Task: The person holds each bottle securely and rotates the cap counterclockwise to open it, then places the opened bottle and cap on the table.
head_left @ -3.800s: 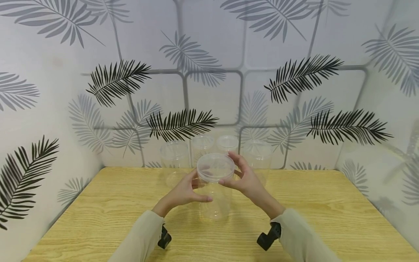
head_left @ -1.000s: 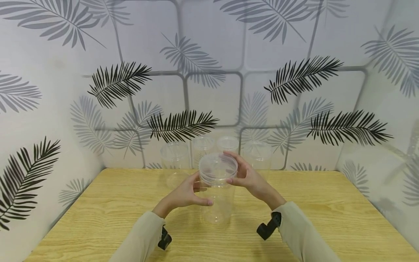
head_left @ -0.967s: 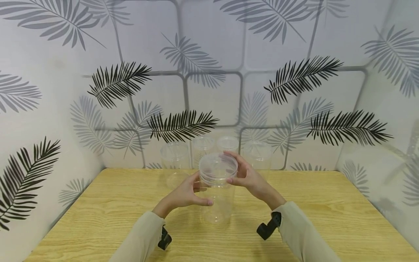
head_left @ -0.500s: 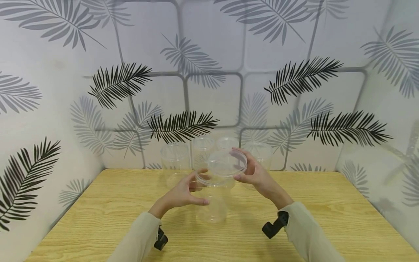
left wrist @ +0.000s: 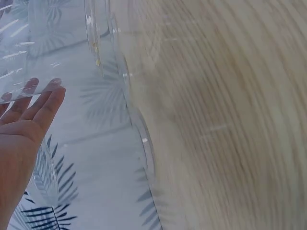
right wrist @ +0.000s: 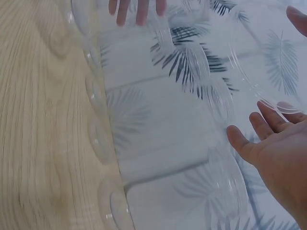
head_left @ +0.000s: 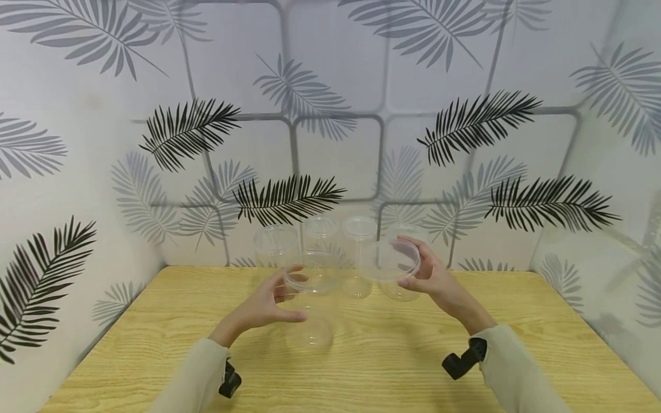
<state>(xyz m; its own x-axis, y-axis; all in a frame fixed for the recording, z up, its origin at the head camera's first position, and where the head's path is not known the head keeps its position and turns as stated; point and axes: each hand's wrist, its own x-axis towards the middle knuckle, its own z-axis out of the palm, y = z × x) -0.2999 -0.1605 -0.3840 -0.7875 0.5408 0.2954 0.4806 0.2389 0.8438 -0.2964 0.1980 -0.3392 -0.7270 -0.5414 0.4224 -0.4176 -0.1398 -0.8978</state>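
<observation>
In the head view, a clear plastic jar (head_left: 316, 327) with an uncovered round mouth stands upright in front of me. My left hand (head_left: 260, 307) grips its side, thumb toward me and fingers round the far side. To the right, my right hand (head_left: 434, 281) pinches the rim of a clear round lid (head_left: 387, 264), held in the air tilted and apart from the jar. The right wrist view shows the lid's curved edge (right wrist: 240, 72) by the right fingers. In the left wrist view, left fingertips (left wrist: 53, 96) lie against the see-through wall.
Several clear lidded jars stand in a row near the back of the wood-grain table (head_left: 206, 321), among them a wide jar (head_left: 276, 246) at left and a narrow jar (head_left: 357, 258) at centre. A leaf-patterned wall (head_left: 335, 155) rises behind. Dark camera mounts sit at both wrists.
The lid has come off the jar and moved right with my right hand. My left hand and the jar have shifted left. The jars behind have not moved.
</observation>
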